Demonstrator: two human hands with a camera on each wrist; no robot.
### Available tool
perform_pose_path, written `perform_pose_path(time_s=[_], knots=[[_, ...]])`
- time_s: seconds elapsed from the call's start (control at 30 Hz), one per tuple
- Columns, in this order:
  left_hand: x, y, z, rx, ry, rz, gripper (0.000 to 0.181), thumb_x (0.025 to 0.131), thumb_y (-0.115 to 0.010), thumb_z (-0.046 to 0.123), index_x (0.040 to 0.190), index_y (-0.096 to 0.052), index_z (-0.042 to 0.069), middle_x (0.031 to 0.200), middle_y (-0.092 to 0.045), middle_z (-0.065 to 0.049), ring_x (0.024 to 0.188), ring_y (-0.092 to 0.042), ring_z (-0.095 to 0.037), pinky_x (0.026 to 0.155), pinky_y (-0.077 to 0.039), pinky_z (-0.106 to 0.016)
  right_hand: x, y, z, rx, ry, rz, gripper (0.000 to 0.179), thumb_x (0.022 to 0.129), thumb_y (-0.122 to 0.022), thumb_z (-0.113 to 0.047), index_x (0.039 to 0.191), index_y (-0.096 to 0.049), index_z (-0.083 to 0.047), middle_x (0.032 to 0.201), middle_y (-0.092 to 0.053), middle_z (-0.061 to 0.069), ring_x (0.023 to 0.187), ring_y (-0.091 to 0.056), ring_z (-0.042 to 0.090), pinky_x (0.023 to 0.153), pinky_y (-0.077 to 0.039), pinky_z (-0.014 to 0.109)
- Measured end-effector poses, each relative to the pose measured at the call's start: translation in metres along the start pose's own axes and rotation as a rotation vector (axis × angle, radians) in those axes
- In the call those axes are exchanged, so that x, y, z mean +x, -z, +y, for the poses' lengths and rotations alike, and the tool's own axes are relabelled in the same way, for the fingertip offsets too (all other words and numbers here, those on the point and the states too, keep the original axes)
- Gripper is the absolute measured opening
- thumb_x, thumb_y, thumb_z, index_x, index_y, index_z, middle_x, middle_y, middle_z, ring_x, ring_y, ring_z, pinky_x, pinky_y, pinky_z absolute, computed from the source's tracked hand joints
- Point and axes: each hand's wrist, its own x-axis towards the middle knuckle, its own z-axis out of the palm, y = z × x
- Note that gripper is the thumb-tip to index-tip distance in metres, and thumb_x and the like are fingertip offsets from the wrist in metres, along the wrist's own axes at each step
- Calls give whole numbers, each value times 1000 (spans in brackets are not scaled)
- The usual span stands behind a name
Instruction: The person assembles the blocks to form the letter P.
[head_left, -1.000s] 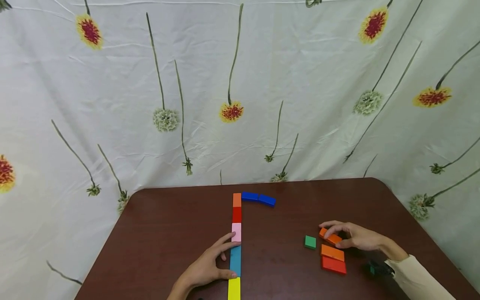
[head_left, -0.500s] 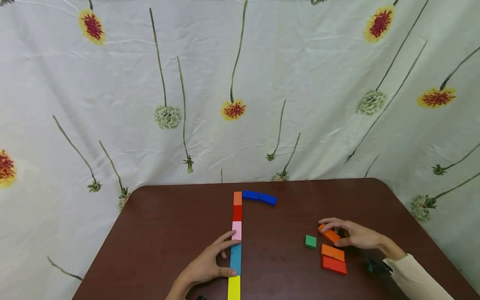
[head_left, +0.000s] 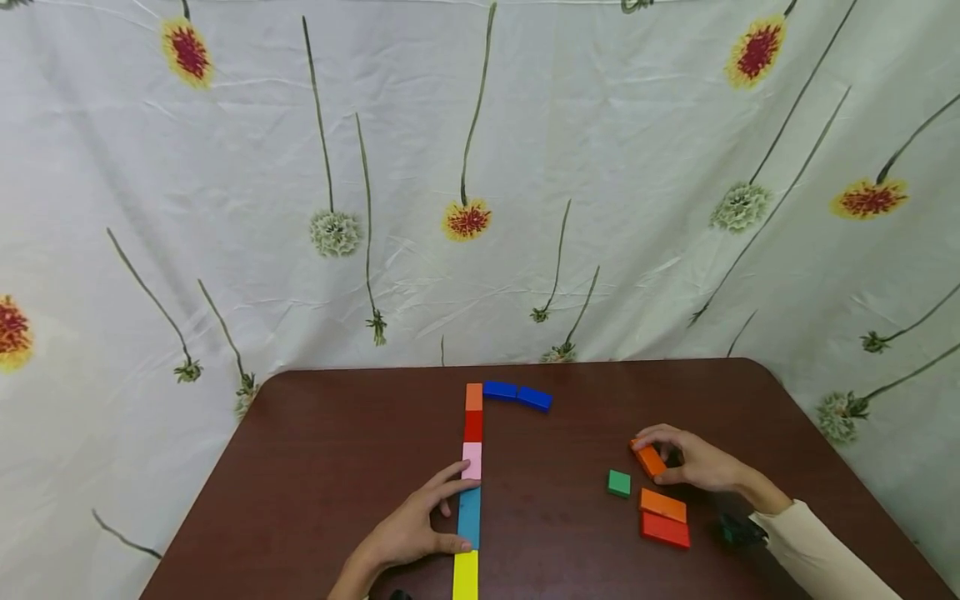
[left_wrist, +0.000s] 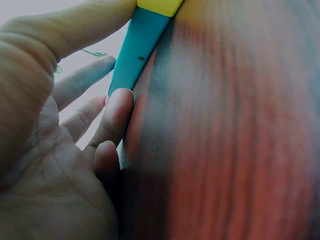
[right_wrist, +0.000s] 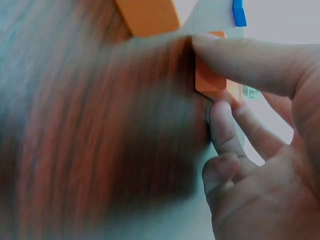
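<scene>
A straight row of flat blocks runs away from me: yellow (head_left: pixel 466 577), light blue (head_left: pixel 468 518), pink (head_left: pixel 472 458), red (head_left: pixel 473 426) and orange at the far end. My left hand (head_left: pixel 411 525) rests along the row's left side. Its thumb touches where yellow meets light blue, and its fingers lie over the pink and light blue join. On the right, my right hand (head_left: pixel 697 460) pinches an orange block (head_left: pixel 647 458) between thumb and fingers, low over the tabletop. In the right wrist view, that orange block (right_wrist: pixel 210 75) sits under the thumb.
Two dark blue blocks (head_left: pixel 500 390) extend rightward from the row's far end, the second one angled. A green block (head_left: pixel 618 483) lies left of another orange block (head_left: pixel 663 504) and a red block (head_left: pixel 665 530), which lie side by side. A flowered cloth (head_left: pixel 405 275) hangs behind the table.
My right hand has moved a little left and away from me with the orange block, turning it and widening its distance from the orange and red pair. My left hand stays in place.
</scene>
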Motion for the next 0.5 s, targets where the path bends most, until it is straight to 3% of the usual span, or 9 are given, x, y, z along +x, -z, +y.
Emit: perform_pose_path(time_s=[0.13, 0.5], knots=[[-1, 1, 1, 14, -5, 4, 71, 81, -85, 30, 144, -55, 21, 164, -27, -7, 96, -47, -14, 77, -40, -23, 9, -2, 0, -39, -19, 41, 44, 86, -79, -16, 126, -62, -7, 130, -54, 19, 87, -51, 16, 73, -45, 26], [-1, 0, 1, 10, -2, 1, 71, 81, -85, 30, 144, -54, 19, 164, -27, -8, 98, -46, -14, 78, -40, -23, 39, -5, -11, -108, -51, 75, 49, 85, -81, -19, 128, -61, -8, 120, -57, 10, 84, -52, 15, 72, -46, 24]])
